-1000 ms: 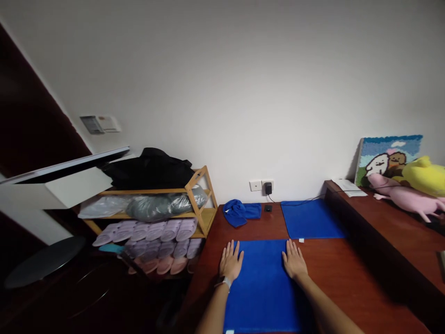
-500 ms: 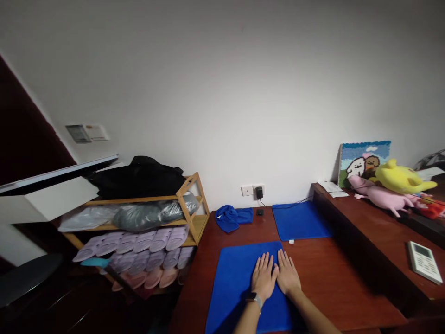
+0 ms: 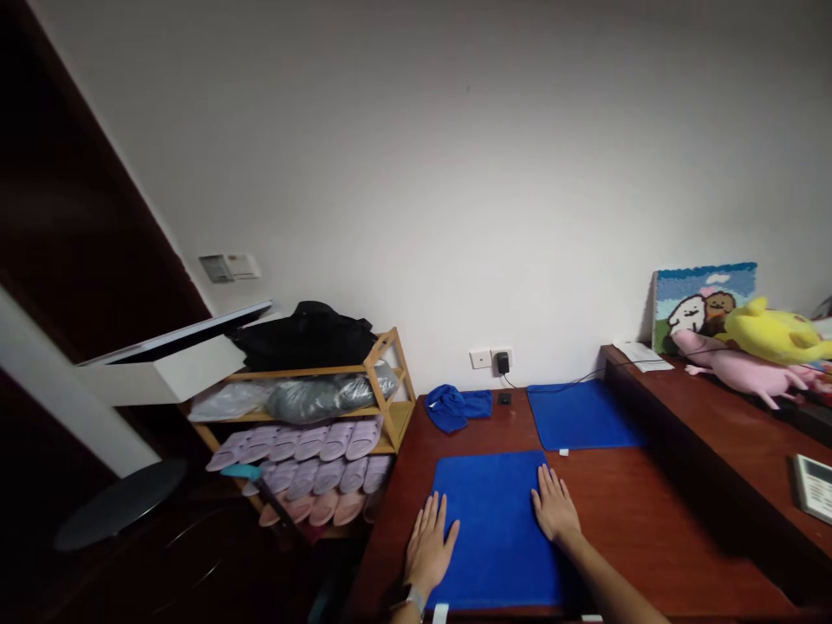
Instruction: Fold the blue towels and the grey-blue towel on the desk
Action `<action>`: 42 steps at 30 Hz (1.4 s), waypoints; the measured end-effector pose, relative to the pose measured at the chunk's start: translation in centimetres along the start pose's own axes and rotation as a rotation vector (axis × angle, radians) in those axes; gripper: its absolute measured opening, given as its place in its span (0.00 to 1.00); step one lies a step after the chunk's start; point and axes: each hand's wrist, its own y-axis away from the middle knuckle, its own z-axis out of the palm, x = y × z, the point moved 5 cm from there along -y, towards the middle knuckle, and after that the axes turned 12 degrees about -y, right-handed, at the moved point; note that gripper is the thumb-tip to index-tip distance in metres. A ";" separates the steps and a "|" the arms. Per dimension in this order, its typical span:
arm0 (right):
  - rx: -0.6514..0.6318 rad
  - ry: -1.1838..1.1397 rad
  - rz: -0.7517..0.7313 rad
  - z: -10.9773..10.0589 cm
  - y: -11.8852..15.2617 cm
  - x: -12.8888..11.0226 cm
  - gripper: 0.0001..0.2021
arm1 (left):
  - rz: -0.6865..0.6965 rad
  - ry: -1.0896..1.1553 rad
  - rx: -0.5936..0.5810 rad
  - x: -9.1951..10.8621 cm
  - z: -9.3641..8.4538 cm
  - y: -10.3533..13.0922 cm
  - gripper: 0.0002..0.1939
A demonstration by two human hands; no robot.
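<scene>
A blue cloth (image 3: 495, 529) lies spread flat on the reddish-brown desk (image 3: 624, 511), with a white tag at its near edge. My left hand (image 3: 429, 542) rests palm down over the cloth's left edge, fingers stretched out. On the right edge lies my right hand (image 3: 555, 504), also flat with the fingers extended. Neither hand grips anything. Behind them, a second blue cloth (image 3: 581, 416) is laid flat near the wall, and a crumpled blue cloth (image 3: 448, 407) sits at the back left of the desk.
A wooden rack (image 3: 390, 390) with slippers (image 3: 331, 440), wrapped bundles and a black bag (image 3: 305, 336) stands left of the desk. A raised ledge (image 3: 715, 425) on the right carries plush toys (image 3: 773, 334), a picture and a calculator-like device (image 3: 814, 487). A black plug (image 3: 503, 362) sits in the wall socket.
My hands were side by side on the cloth's right part. The left hand has moved across to its left edge, while the right stays by the right edge. The view has shifted left.
</scene>
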 end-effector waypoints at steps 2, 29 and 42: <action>-0.010 0.001 0.016 -0.1 0.5 0.0 0.35 | -0.018 0.009 -0.011 -0.6 0.0 0.4 0.38; 0.046 -0.017 -0.115 1.3 8.2 1.9 0.35 | 0.196 0.151 -0.018 12.2 -1.9 3.5 0.35; 0.049 0.033 -0.030 0.6 10.8 0.9 0.34 | -0.092 0.013 -0.001 0.5 -1.0 6.3 0.38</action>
